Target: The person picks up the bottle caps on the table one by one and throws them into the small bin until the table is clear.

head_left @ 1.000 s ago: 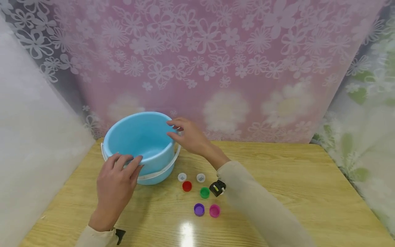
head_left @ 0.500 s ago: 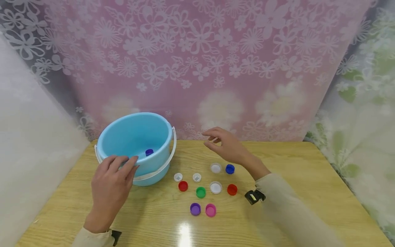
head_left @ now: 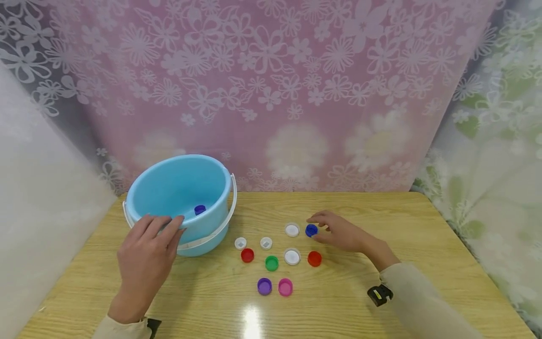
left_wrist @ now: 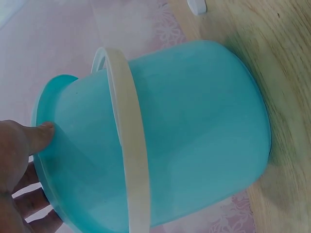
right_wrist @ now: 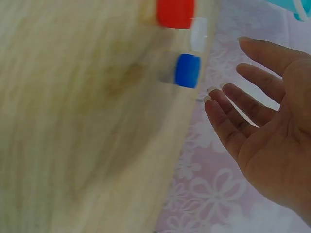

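My left hand [head_left: 146,261] grips the rim of a light blue bucket [head_left: 199,230], thumb on the outside wall and the other fingers over the edge, as the left wrist view shows. A dark purple bottle cap [head_left: 199,210] lies inside the bucket. My right hand [head_left: 345,234] reaches low over the table at a blue bottle cap [head_left: 311,230], thumb and fingers spread at either side of it. In the right wrist view the fingers [right_wrist: 243,107] are parted, and the blue cap [right_wrist: 187,71] sits apart from them on the tabletop.
Right of the bucket lie white caps [head_left: 292,256], red caps [head_left: 314,259], a green cap [head_left: 272,263], a purple cap [head_left: 264,286] and a pink cap [head_left: 285,287]. The bucket's white handle [left_wrist: 129,121] hangs down its side. A flowered curtain [head_left: 271,94] backs the wooden table [head_left: 381,212].
My right hand has moved from the bucket's rim rightward and down to the blue cap. A purple cap now shows in the bucket. The left hand has stayed on the rim.
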The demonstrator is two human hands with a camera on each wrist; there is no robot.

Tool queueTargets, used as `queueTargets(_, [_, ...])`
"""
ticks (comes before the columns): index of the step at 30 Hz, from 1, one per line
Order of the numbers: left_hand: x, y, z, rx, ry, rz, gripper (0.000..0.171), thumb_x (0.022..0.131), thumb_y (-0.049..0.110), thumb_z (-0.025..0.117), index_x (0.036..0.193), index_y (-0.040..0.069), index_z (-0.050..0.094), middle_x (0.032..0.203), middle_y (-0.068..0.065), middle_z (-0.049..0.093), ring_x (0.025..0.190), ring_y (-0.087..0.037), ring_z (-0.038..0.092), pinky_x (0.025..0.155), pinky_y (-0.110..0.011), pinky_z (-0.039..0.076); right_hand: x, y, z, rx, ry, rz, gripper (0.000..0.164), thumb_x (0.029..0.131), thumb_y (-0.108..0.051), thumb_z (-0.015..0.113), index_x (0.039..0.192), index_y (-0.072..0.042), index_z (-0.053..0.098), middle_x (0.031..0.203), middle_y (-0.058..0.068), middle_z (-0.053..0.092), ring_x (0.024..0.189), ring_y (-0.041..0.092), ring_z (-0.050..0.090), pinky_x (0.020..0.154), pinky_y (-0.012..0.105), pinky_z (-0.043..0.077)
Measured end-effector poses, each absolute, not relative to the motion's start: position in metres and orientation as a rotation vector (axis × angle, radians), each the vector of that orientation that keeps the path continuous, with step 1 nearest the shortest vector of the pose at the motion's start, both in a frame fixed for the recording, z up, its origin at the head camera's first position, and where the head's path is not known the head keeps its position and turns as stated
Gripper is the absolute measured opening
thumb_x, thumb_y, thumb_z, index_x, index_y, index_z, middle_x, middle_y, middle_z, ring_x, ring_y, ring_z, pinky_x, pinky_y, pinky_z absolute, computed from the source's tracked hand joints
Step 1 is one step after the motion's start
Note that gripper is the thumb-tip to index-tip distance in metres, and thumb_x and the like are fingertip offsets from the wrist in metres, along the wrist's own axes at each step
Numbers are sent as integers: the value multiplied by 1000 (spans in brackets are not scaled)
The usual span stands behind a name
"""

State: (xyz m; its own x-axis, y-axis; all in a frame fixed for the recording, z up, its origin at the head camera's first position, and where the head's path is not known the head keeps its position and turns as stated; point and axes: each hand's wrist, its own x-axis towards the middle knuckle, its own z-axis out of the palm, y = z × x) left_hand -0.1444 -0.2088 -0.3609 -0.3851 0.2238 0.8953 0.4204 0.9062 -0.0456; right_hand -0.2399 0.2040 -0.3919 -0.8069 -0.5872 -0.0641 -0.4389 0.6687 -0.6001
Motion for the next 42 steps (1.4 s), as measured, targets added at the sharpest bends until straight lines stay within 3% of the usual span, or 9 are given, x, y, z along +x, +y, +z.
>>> queueTargets(4, [-145, -208, -360, -463, -1987, -230, 23, 78, 15, 71, 99, 7, 74, 88, -12, 67, 82, -35, 59, 65, -45, 50, -238, 209, -404, -752, 2667, -830, 45, 95, -21, 60, 135, -3, 51, 139, 18, 41, 117, 36, 50, 94, 51, 44])
queueTargets(11, [-145, -210, -360, -432, -1990, -240, 21, 86, 21, 64, 99, 8, 74, 88, -11, 67, 84, -36, 60, 61, -47, 50, -240, 211, -413, -772, 2699, -844, 47, 95, -19, 59, 138, -4, 48, 141, 21, 38, 113, 37, 52, 91, 50, 46])
queueTargets(20, [-145, -209, -360, -415, -2004, -245, 24, 79, 18, 69, 100, 10, 74, 89, -10, 68, 86, -37, 60, 62, -48, 51, -241, 212, -418, -745, 2725, -818, 46, 95, -20, 59, 138, -7, 49, 138, 16, 42, 111, 33, 54, 89, 48, 47])
queueTargets(28, [-146, -209, -359, -431, -2020, -244, 24, 89, 26, 61, 101, 10, 74, 89, -10, 68, 86, -37, 60, 62, -50, 51, -244, 214, -427, -818, 2746, -804, 48, 93, -20, 63, 136, -4, 50, 132, 13, 48, 102, 25, 55, 86, 43, 48])
queueTargets(34, [-145, -209, -358, -427, -2015, -231, 36, 98, 36, 48, 100, 10, 74, 88, -10, 67, 84, -36, 61, 61, -50, 51, -246, 212, -429, -813, 2759, -770, 50, 92, -21, 64, 137, -4, 50, 128, 13, 50, 100, 24, 56, 87, 44, 48])
queueTargets(42, [-145, -209, -358, -429, -2016, -225, 43, 100, 39, 43, 99, 10, 74, 86, -9, 67, 81, -35, 62, 60, -50, 52, -245, 207, -431, -804, 2768, -758, 48, 91, -16, 64, 134, 0, 51, 120, 12, 52, 94, 22, 54, 84, 41, 48])
